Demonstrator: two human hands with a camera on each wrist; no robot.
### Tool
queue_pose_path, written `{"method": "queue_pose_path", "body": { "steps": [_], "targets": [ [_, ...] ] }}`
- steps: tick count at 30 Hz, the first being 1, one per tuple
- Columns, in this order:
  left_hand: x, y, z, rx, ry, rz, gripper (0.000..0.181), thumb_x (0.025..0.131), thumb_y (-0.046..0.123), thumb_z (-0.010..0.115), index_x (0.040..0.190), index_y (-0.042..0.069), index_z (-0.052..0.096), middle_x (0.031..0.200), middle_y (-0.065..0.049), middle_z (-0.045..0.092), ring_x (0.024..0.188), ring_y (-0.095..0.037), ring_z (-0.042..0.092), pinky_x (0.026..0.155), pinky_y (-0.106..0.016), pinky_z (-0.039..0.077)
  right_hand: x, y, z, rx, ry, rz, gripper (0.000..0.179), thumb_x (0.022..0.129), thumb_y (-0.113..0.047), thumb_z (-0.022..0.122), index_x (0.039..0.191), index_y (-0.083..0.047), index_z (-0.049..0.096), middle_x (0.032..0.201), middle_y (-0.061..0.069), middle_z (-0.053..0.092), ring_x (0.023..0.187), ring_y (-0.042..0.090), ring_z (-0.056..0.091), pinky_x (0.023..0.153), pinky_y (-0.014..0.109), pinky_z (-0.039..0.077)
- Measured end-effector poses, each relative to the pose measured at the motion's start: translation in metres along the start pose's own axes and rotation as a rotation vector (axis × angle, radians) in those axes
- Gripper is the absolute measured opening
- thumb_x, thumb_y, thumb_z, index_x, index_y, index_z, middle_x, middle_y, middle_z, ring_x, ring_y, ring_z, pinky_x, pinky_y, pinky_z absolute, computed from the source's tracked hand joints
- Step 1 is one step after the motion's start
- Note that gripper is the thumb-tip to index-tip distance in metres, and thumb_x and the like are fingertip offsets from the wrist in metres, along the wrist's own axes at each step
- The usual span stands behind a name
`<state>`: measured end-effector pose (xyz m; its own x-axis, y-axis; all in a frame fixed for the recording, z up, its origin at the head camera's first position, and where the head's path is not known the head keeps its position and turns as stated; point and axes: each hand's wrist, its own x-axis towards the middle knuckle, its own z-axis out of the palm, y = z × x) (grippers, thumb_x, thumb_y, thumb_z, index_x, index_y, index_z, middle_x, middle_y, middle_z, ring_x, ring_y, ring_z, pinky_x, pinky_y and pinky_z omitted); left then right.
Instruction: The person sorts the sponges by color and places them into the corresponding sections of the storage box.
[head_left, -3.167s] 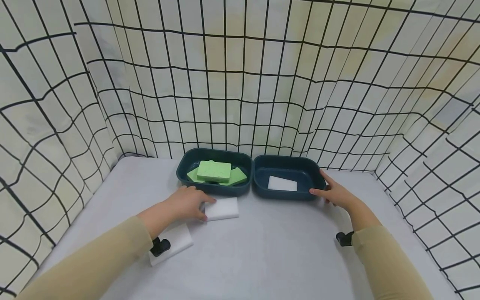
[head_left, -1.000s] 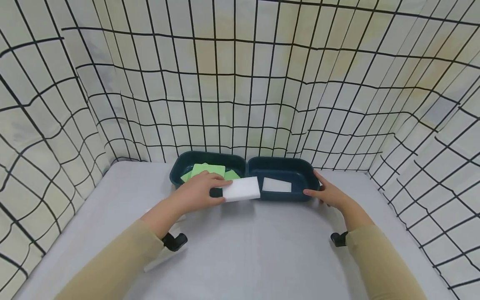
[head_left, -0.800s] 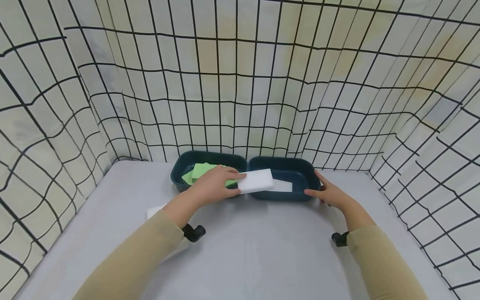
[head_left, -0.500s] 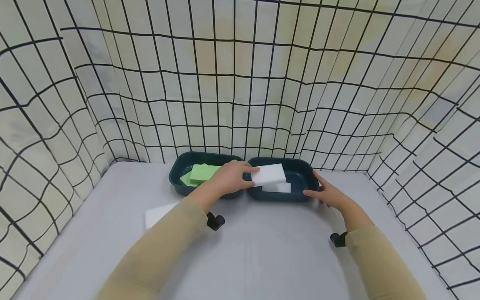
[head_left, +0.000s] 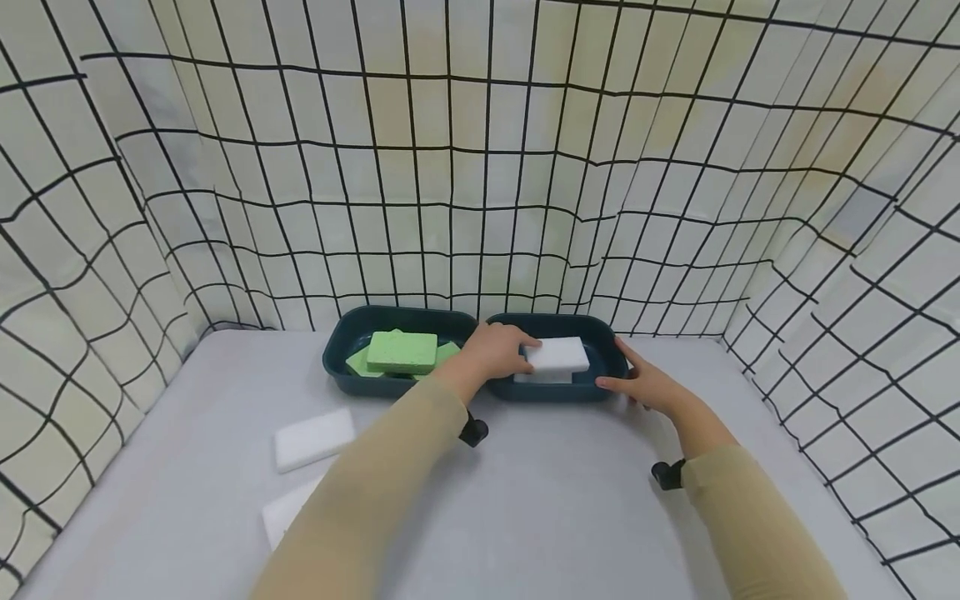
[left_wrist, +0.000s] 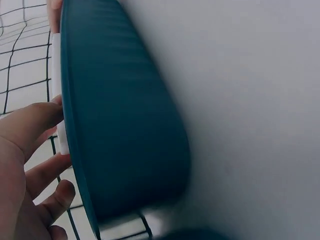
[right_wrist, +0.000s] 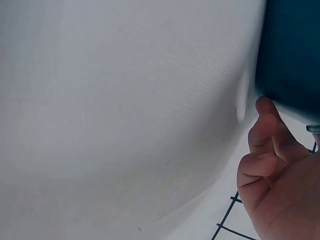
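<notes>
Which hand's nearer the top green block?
Left. The left hand is to the right of the top green block, holding a white block at the neighbouring bin; the right hand is farther right, at that bin's right end.

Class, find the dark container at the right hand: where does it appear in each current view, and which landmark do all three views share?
Head: the dark container is just right of centre, with the right hand at its right end.
Left wrist: its wall fills much of the left half.
Right wrist: only part shows, at the upper right corner.
Shared landmark: the black grid lines.
</notes>
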<state>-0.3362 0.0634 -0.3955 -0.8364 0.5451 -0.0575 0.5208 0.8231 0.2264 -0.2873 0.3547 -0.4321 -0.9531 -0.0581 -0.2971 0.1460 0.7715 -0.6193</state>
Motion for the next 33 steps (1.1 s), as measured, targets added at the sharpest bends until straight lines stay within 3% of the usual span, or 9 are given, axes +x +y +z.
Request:
{"method": "queue_pose_path", "body": {
  "steps": [9, 16, 26, 33],
  "targets": [
    [0.015, 0.026, 0.006, 0.052, -0.048, -0.017, 0.051, 0.090, 0.044, 0.072, 0.138, 0.037, 0.059, 0.140, 0.007, 0.058, 0.127, -0.022, 0.052, 0.107, -0.042, 0.035, 0.003, 0.000, 0.000, 0.009, -0.017, 0.012, 0.111, 0.082, -0.068, 0.067, 0.160, -0.033, -0.005, 0.108, 0.017, 0.056, 0.077, 0.024, 0.056, 0.064, 0.033, 0.043],
    [0.026, 0.042, 0.015, 0.064, -0.074, -0.014, 0.049, 0.090, 0.039, 0.073, 0.138, 0.037, 0.060, 0.142, 0.008, 0.057, 0.128, -0.020, 0.052, 0.109, -0.043, 0.032, 0.002, -0.003, 0.000, 0.007, -0.012, 0.003, 0.108, 0.085, -0.065, 0.065, 0.160, -0.031, -0.005, 0.115, 0.020, 0.056, 0.080, 0.025, 0.056, 0.066, 0.035, 0.043],
    [0.029, 0.048, 0.014, 0.046, -0.115, -0.023, 0.050, 0.093, 0.034, 0.071, 0.140, 0.036, 0.057, 0.146, 0.006, 0.053, 0.132, -0.023, 0.048, 0.113, -0.045, 0.029, 0.000, -0.004, -0.001, 0.011, -0.004, 0.004, 0.104, 0.087, -0.061, 0.066, 0.160, -0.033, -0.002, 0.109, 0.016, 0.056, 0.079, 0.024, 0.056, 0.066, 0.034, 0.042],
    [0.027, 0.049, 0.008, 0.007, -0.084, 0.001, 0.052, 0.091, 0.036, 0.073, 0.140, 0.036, 0.057, 0.144, 0.005, 0.054, 0.130, -0.023, 0.049, 0.109, -0.042, 0.034, 0.000, 0.000, -0.002, 0.018, -0.006, 0.018, 0.103, 0.088, -0.059, 0.066, 0.160, -0.033, -0.002, 0.109, 0.016, 0.057, 0.079, 0.024, 0.056, 0.065, 0.034, 0.042]
  ]
}}
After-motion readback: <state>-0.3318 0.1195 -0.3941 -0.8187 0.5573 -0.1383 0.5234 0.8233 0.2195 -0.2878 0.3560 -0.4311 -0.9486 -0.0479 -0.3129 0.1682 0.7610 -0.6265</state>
